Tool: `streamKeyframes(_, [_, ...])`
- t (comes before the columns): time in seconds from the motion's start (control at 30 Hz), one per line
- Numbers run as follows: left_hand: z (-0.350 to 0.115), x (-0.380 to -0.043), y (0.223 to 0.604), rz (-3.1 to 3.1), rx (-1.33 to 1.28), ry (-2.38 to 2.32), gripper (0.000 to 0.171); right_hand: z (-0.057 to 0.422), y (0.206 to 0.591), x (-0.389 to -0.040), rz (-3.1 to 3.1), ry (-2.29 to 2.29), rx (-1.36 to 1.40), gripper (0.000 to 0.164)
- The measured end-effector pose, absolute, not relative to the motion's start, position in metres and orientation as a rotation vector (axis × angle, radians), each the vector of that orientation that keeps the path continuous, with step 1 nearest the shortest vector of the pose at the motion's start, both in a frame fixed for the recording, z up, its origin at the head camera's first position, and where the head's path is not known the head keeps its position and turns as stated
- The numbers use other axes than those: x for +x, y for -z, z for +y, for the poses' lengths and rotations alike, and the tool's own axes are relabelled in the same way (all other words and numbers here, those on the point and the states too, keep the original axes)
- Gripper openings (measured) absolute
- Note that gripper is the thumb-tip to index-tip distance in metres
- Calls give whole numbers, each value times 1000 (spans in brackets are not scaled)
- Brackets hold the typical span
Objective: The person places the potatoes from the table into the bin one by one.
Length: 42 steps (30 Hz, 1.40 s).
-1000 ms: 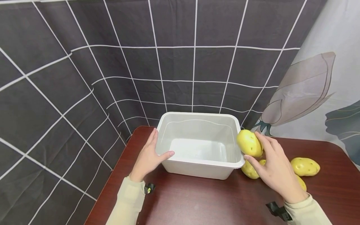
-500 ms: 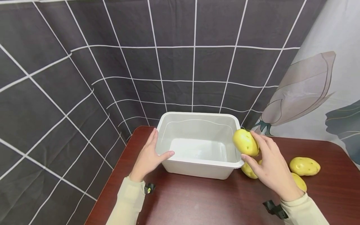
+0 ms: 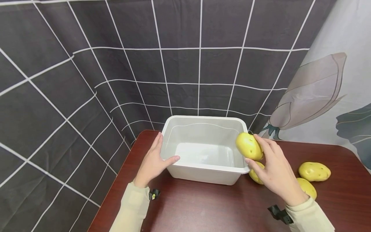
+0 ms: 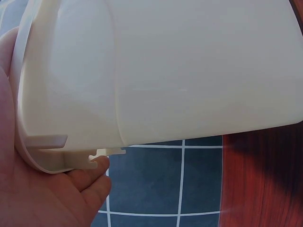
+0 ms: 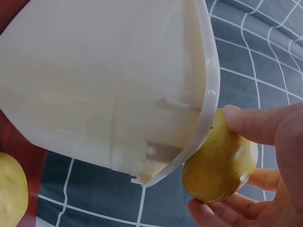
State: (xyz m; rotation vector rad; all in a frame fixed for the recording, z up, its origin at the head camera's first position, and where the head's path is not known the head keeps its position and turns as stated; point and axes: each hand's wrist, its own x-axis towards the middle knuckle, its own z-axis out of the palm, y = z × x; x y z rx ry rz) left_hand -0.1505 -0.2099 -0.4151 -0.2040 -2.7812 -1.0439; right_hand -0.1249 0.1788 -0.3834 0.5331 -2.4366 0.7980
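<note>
A yellow potato [image 3: 249, 146] is held in my right hand [image 3: 276, 169], thumb on the near side and fingers behind it. It is raised at the right rim of a white plastic tub [image 3: 203, 175], partly over the opening. In the right wrist view, the potato [image 5: 220, 163] shows beyond the tub's rim, pinched between thumb and fingers. My left hand [image 3: 155, 162] rests at the tub's front left corner, fingers straight along the left side and thumb across the front rim. The left wrist view has this hand [image 4: 52, 194] against the tub's rim [image 4: 21, 94]. Nothing lies inside the tub.
On the red-brown table [image 3: 203, 206], one potato [image 3: 256, 174] sits beside the tub's right side, partly hidden. Two more, a far potato [image 3: 314, 171] and a nearer potato [image 3: 307, 188], lie to the right. A dark gridded curtain [image 3: 182, 64] hangs behind.
My right hand has moved slightly left with the potato, bringing it over the tub's right rim. More of the potatoes on the table shows now. The left hand and tub have stayed put.
</note>
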Motion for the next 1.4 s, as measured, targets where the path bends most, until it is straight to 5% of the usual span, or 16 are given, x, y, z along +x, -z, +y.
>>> streamKeyframes(1.4, [-210, -150, 415, -2775, -203, 1060, 114, 155, 387, -141, -2452, -783, 667, 77])
